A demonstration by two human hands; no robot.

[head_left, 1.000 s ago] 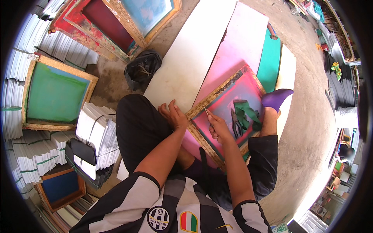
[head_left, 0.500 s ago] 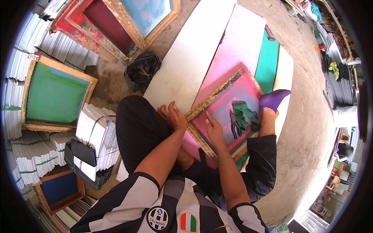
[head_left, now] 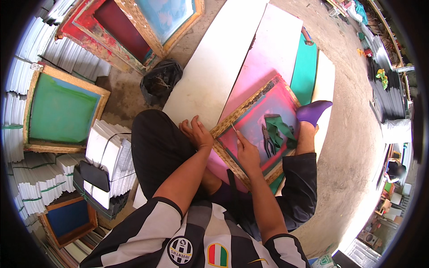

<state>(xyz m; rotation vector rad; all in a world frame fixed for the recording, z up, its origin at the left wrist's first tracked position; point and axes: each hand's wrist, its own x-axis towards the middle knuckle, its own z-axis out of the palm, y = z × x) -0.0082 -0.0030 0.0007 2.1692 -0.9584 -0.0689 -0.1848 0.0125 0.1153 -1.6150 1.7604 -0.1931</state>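
Right grip [head_left: 248,154], wooden frame [head_left: 245,107] beneath

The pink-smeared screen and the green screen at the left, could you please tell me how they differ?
Colour: the pink-smeared screen shows pink over grey-blue; the green screen is mostly green.

Load: pliers and green fabric lie on the pink-smeared screen; nothing lies on the green screen.

Handling: the right hand is over the pink-smeared screen; neither hand is at the green screen.

Both have four-sided wooden frames.
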